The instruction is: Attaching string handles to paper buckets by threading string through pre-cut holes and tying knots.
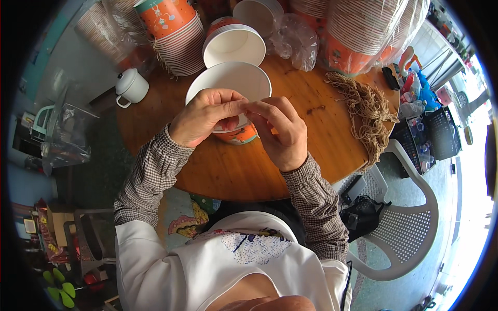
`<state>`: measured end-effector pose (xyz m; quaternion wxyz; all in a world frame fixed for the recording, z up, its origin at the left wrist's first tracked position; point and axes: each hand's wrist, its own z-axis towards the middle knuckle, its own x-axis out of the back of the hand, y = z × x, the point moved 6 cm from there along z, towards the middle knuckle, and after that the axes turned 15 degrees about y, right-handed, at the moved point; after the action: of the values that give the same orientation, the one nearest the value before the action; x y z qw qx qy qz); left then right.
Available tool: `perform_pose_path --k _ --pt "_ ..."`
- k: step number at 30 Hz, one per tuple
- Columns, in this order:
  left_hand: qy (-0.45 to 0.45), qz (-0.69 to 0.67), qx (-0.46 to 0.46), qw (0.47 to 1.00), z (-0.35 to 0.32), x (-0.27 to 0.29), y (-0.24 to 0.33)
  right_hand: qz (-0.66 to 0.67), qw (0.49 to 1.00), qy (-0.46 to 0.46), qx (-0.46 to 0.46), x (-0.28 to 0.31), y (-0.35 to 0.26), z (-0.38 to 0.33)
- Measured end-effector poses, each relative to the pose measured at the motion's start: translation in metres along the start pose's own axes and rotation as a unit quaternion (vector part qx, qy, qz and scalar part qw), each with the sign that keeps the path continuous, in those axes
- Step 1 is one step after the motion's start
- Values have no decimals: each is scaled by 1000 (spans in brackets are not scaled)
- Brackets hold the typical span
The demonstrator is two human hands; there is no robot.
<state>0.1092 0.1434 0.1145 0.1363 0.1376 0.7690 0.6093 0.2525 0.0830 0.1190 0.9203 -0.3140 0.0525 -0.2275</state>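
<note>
My left hand [207, 118] and my right hand [281, 129] meet above the near rim of an orange paper bucket [228, 76], which stands on the table with its white inside showing. Thumbs and fingertips of both hands are pinched together at one spot. Whatever they hold between them is too small to make out. Right behind this bucket, a second paper bucket [236, 47] is tilted with its mouth toward me. A loose bundle of tan twine [364, 111] lies on the right side of the table.
The round wooden table [321, 140] also bears a stack of orange buckets [176, 44], crumpled clear plastic [296, 44] and bagged bucket stacks [358, 31]. A white lidded mug [133, 87] stands at left. A white chair [410, 228] and black crates [443, 137] are at right.
</note>
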Motion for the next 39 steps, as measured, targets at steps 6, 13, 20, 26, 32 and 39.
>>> perform_pose_path --k 6,13,20,26,32,39 --pt "-2 83 -69 994 -5 -7 7 37 996 35 -70 1 10 0" --pt "30 121 -130 984 -6 -6 9 161 938 55 -302 -3 33 -19" --pt "68 174 -190 964 -8 -1 14 157 926 54 -339 4 34 -34" --pt "91 231 -288 925 -8 -1 12 159 926 65 -336 10 32 -37" --pt "88 287 -379 875 -14 -15 19 134 951 87 -263 19 25 -29" --pt "77 300 -384 870 -15 -22 18 116 968 94 -203 32 14 -11"
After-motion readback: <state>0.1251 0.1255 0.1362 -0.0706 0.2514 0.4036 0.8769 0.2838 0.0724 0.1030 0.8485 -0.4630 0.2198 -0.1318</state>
